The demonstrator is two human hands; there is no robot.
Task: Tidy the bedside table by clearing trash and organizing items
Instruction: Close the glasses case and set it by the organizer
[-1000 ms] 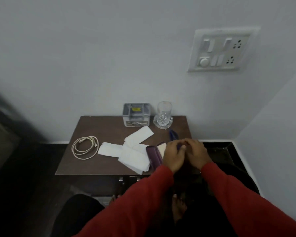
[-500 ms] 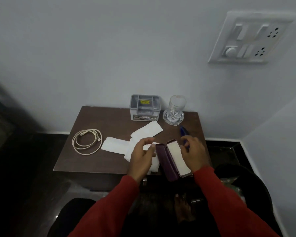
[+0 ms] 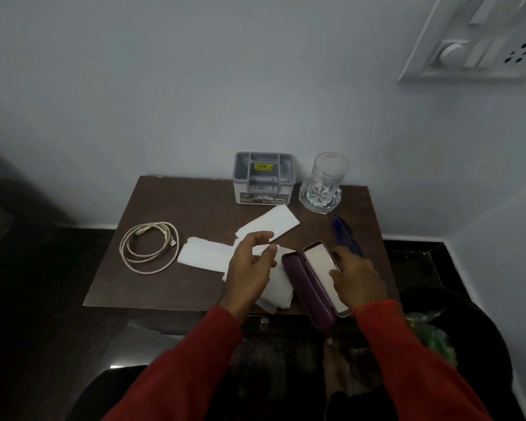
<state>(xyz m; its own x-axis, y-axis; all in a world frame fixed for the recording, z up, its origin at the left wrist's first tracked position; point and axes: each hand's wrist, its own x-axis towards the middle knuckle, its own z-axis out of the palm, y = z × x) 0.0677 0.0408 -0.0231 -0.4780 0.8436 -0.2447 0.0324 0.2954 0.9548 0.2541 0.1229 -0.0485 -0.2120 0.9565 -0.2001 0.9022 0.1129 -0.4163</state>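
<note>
Nearest the camera, two red sleeves (image 3: pixel 192 354) reach up from the bottom edge toward a small brown table (image 3: pixel 195 205). Right of the right sleeve, off the table's corner, stands a dark bin (image 3: pixel 480 326) with something green inside. The right hand (image 3: pixel 357 276) rests on an open purple case (image 3: pixel 312 285) at the table's near right edge, fingers spread over its pale lining and far rim; it touches the case, but whether it grips it cannot be told. The case lies slanted, its near end overhanging the table edge. Just left of it, the left hand (image 3: pixel 251 265) hovers half-curled above a heap of white tissues (image 3: pixel 205 258), thumb and forefinger close together near a tissue edge; whether they pinch it cannot be told. The tissues spread out under and left of this hand, with one folded sheet (image 3: pixel 274 221) lying just beyond its fingertips. Well left of the left hand, a coiled white cable (image 3: pixel 148 247) sits apart from the tissues. Beyond the right hand, a blue pen (image 3: pixel 343 230) lies on the table, its near end hidden by the fingers. Farther back, against the wall, a grey box (image 3: pixel 263 179) with open compartments stands beyond the left hand, and a clear glass (image 3: pixel 324 182) stands upright just right of it. High on the wall above the right hand is a white switchboard (image 3: pixel 480 47).
</note>
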